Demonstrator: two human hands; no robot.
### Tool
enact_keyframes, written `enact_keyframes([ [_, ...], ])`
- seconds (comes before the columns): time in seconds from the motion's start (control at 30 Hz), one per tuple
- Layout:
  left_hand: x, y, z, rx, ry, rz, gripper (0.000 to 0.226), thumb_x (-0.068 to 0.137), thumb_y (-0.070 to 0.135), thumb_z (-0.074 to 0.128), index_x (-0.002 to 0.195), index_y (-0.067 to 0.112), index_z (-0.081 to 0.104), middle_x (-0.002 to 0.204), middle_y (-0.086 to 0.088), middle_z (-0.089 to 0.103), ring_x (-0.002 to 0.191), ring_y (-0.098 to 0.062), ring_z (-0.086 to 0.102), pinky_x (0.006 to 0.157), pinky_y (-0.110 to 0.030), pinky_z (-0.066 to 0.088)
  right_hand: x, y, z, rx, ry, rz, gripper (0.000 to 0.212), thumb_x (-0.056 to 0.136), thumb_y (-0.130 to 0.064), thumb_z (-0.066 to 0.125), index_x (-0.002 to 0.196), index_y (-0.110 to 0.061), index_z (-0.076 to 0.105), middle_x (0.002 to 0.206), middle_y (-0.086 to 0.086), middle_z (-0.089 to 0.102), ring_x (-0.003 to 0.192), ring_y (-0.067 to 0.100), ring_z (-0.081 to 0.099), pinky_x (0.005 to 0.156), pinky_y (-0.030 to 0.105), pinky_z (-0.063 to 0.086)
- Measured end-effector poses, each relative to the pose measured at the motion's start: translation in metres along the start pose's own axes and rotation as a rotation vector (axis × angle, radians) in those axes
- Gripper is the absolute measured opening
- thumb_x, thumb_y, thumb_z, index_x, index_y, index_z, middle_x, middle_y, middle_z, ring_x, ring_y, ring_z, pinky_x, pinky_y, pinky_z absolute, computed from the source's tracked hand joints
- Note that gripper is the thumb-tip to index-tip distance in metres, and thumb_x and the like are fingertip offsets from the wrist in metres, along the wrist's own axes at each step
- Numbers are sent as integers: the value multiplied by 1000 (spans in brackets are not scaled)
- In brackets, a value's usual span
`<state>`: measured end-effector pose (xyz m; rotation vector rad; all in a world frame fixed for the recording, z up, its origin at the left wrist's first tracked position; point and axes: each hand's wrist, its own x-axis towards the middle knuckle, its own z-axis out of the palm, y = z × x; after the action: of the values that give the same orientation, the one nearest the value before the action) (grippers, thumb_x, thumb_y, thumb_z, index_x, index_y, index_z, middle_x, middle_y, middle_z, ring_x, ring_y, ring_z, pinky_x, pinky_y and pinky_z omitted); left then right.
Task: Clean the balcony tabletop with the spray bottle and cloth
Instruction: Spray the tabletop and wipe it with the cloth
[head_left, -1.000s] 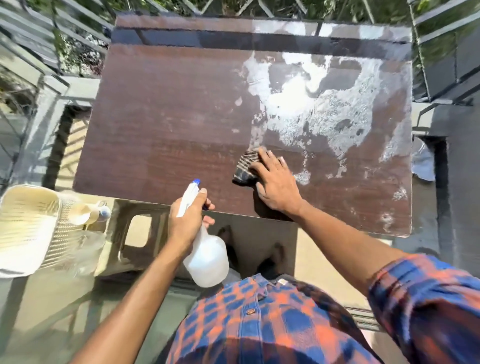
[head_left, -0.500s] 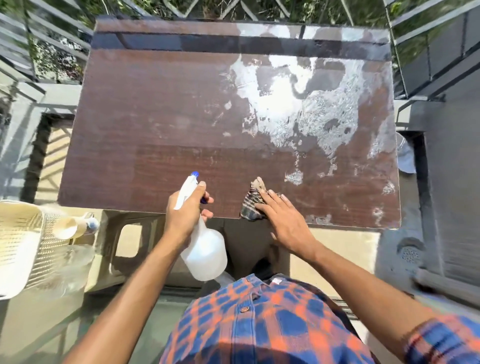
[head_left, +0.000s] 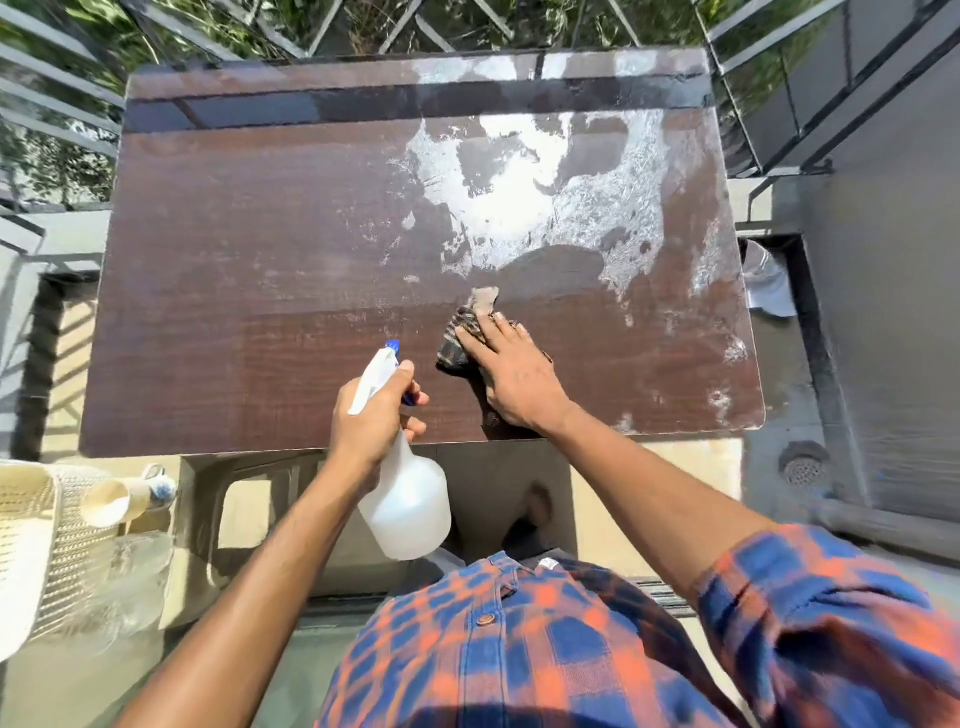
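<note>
The brown wood-grain tabletop (head_left: 270, 270) carries wide white wet patches on its right half. My left hand (head_left: 374, 415) grips the neck of a white spray bottle (head_left: 410, 504) with a blue nozzle, held over the table's near edge. My right hand (head_left: 514, 374) lies flat with straight fingers on a dark checked cloth (head_left: 460, 340), pressing it onto the table just below the wet patches. Part of the cloth is hidden under the palm.
Metal railings (head_left: 62, 93) surround the table at the back and sides. A cream plastic basket (head_left: 26, 530) and a paper cup (head_left: 111, 501) sit low on the left. A floor drain (head_left: 802, 467) lies at the right.
My right hand has pushed the cloth away from the near table edge, up toward the wet patches. The left hand with the bottle has barely moved.
</note>
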<state>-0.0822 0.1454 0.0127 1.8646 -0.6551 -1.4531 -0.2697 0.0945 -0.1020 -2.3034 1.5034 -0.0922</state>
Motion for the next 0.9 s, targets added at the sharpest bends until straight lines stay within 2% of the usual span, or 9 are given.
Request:
enact_keyframes([
  [0.17,0,5,12,35,-40,-3,32,99,30,62,77,7,64,77,-10,70,44,-20,52,49,-28,43,-88,34,11,1,-58,-86,93,71,-4,70,155,-20,34,165,13,22,150,34,26,122,48,22],
  [0.23,0,6,14,41,-56,1,32,99,30,62,76,7,64,76,-9,70,44,-19,52,50,-29,43,-113,75,-3,9,7,36,86,76,0,67,154,-19,36,165,12,23,149,34,27,122,48,24],
  [0.37,-1,8,20,45,-71,12,29,98,28,63,75,10,64,74,-9,68,45,-20,52,52,-29,41,-109,154,-41,73,164,445,72,88,1,55,154,-16,34,164,17,23,148,41,25,122,50,21],
  [0.5,-4,9,28,63,-98,17,30,97,29,64,74,11,64,74,-8,69,47,-23,52,53,-32,40,-53,171,-63,102,219,713,72,89,-4,53,156,-16,29,163,18,22,148,39,23,122,51,22],
  [0.6,-7,11,38,82,-105,23,29,97,29,64,75,10,64,73,-8,69,46,-22,52,53,-31,41,-20,135,-55,116,187,624,73,86,-6,53,155,-14,30,162,19,23,148,40,23,122,52,19],
  [0.67,-11,12,49,94,-108,18,30,97,28,64,75,7,63,72,-7,69,44,-21,52,52,-30,41,-15,101,-43,115,151,478,73,86,-5,53,155,-15,31,162,19,23,150,39,20,123,51,16],
  [0.77,-12,10,63,86,-123,-5,30,96,29,65,75,7,64,73,-9,69,43,-20,51,52,-30,42,-37,54,-18,67,73,214,78,81,-6,60,154,-15,34,161,19,27,149,38,25,122,50,21],
  [0.83,-12,10,72,71,-141,-21,31,95,29,66,73,7,63,74,-10,69,43,-22,50,54,-32,42,-67,48,-7,46,36,108,84,76,-4,68,153,-14,36,160,19,31,147,38,29,120,50,26],
  [0.9,-13,11,80,64,-153,-31,31,95,29,66,72,8,63,74,-9,69,43,-22,50,54,-31,42,-101,69,-8,41,49,111,85,75,-3,69,153,-14,38,160,19,32,147,38,31,120,49,27],
])
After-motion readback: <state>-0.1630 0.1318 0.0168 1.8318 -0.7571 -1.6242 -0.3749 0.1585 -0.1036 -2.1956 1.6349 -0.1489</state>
